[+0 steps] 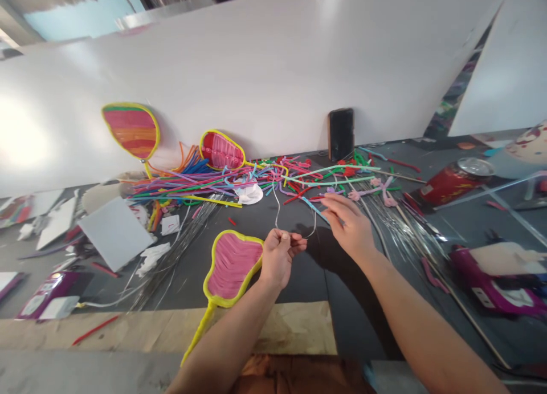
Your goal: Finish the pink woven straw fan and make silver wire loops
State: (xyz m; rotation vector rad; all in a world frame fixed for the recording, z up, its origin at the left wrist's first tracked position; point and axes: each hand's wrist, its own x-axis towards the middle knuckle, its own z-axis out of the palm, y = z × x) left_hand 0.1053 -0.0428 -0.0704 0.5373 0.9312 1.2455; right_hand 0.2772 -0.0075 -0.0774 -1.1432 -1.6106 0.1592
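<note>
Holds a thin wire (315, 225) pinched in the left grip (280, 252), curving rightward and away toward the near, loosely parted, seemingly bare right grip (349, 226).

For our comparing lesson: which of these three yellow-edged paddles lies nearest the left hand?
The pink paddle with yellow rim, beside the left hand; the striped paddle and red-pink paddle are farther back.

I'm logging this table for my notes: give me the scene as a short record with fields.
Left hand: pinches thin pale wire
Right hand: close to the wire; grip unclear
Near left hand: pink panel with yellow rim
Beyond both hands: colorful fuzzy stems
Far side: dark phone, upright before white board
Right side: red can
</note>
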